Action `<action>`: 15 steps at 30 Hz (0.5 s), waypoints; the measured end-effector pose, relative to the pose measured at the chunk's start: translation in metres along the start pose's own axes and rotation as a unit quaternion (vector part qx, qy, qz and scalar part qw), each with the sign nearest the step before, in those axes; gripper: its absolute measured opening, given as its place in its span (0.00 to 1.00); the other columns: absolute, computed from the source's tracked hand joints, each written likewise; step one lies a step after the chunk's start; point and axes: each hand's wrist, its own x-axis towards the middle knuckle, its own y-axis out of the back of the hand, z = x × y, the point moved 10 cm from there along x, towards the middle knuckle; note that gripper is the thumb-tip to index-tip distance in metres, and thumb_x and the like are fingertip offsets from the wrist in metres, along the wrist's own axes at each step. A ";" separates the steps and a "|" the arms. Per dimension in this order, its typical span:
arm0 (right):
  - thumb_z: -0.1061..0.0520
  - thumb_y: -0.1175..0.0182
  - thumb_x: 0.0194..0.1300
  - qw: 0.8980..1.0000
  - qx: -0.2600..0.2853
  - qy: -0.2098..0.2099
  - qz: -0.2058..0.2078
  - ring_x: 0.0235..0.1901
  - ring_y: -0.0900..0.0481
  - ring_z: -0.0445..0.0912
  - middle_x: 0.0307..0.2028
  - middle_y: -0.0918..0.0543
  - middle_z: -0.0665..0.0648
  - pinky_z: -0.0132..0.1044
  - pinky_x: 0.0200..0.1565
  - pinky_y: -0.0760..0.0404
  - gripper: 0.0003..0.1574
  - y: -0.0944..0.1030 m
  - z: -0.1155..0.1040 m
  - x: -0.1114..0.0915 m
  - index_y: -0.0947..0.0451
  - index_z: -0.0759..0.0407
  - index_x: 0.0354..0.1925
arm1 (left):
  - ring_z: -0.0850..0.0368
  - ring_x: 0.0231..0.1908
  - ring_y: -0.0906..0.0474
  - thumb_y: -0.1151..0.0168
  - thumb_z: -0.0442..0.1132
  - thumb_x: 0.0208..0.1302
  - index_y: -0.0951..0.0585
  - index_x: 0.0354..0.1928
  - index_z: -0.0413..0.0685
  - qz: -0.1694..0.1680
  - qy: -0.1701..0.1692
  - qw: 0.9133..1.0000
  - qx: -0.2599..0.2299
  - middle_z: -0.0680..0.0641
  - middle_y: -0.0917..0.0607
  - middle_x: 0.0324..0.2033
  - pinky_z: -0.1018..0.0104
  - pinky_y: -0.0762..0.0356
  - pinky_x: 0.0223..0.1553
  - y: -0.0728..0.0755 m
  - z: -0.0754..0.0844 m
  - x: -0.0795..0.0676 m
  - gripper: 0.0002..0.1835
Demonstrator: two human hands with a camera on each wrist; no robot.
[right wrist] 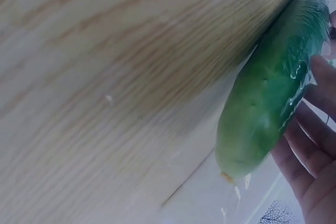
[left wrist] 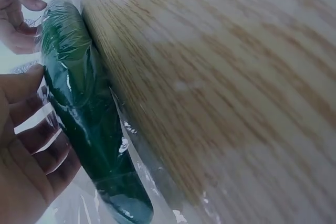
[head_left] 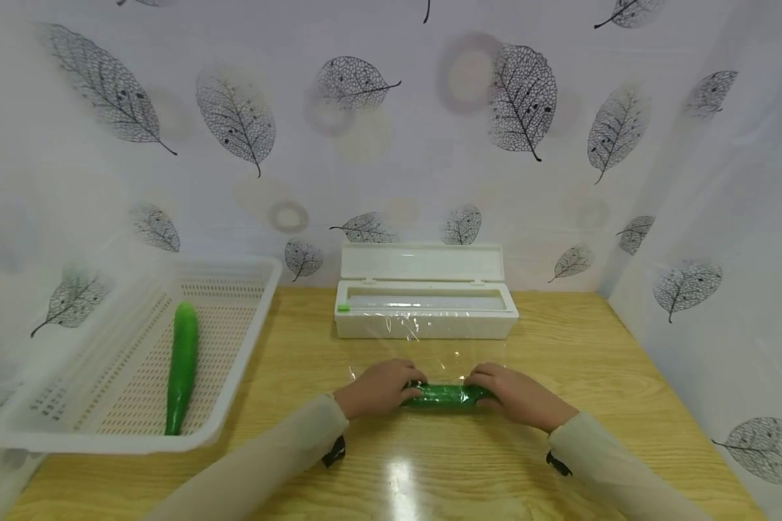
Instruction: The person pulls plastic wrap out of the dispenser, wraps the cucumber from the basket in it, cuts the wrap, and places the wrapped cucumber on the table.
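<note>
While both hands work at the middle of the wooden table (head_left: 560,340), two containers stand behind and beside them. At the left a white slotted basket (head_left: 234,347) holds a single bare cucumber (head_left: 181,365), lying lengthwise on its perforated floor. Against the leaf-printed backdrop (head_left: 430,145) sits a white cling-film dispenser box (head_left: 426,312) with its lid tipped up; a sheet of clear cling film (head_left: 430,347) runs out of it across the table toward the hands, and a small green tab shows at its left front corner. No writing or brand can be read on the box, the basket or the film.

A wrapped cucumber (head_left: 446,395) lies crosswise on the table just in front of the box, touching the wood, with film drawn over it. The left hand (head_left: 378,388) curls its fingers (left wrist: 37,140) round one end, lightly spread against the film. The right hand (head_left: 518,396) holds the other end, its fingers (right wrist: 310,140) cupped beneath and slightly parted.
</note>
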 end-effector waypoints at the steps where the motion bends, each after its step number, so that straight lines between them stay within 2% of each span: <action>1: 0.55 0.34 0.55 1.000 -0.004 0.003 0.010 0.44 0.21 0.45 0.45 0.21 0.53 0.38 0.45 0.18 0.22 0.001 -0.001 0.000 0.23 0.58 0.49 | 0.62 0.46 0.22 0.48 0.49 0.68 0.21 0.52 0.54 0.000 0.003 1.000 -0.006 0.54 0.17 0.46 0.67 0.23 0.51 0.000 -0.001 0.000 0.16; 4: 0.56 0.31 0.52 0.997 -0.022 0.041 0.059 0.43 0.21 0.44 0.45 0.21 0.53 0.37 0.44 0.18 0.24 0.008 -0.012 0.002 0.23 0.58 0.48 | 0.62 0.46 0.22 0.48 0.48 0.68 0.20 0.52 0.54 -0.004 0.014 1.000 -0.019 0.54 0.18 0.46 0.67 0.23 0.51 -0.002 -0.004 0.001 0.15; 8: 0.59 0.28 0.47 0.984 -0.057 0.124 0.113 0.44 0.22 0.45 0.45 0.21 0.53 0.36 0.45 0.19 0.25 0.010 -0.037 0.005 0.22 0.58 0.46 | 0.63 0.44 0.22 0.47 0.46 0.68 0.20 0.51 0.54 -0.004 0.028 0.999 -0.038 0.53 0.17 0.45 0.68 0.23 0.49 -0.003 -0.008 0.003 0.14; 11: 0.59 0.27 0.46 0.978 -0.084 0.156 0.114 0.45 0.23 0.45 0.45 0.21 0.53 0.36 0.46 0.20 0.27 0.004 -0.050 0.008 0.22 0.58 0.47 | 0.64 0.42 0.22 0.48 0.46 0.68 0.20 0.51 0.53 -0.001 0.031 0.998 -0.045 0.53 0.17 0.45 0.69 0.23 0.47 -0.003 -0.010 0.004 0.14; 15: 0.55 0.27 0.46 0.978 -0.105 0.149 0.104 0.45 0.22 0.44 0.45 0.21 0.54 0.36 0.46 0.20 0.30 -0.003 -0.050 0.009 0.23 0.58 0.50 | 0.64 0.42 0.22 0.48 0.46 0.68 0.20 0.51 0.53 0.000 0.025 0.999 -0.046 0.53 0.17 0.44 0.70 0.23 0.46 -0.005 -0.010 0.005 0.14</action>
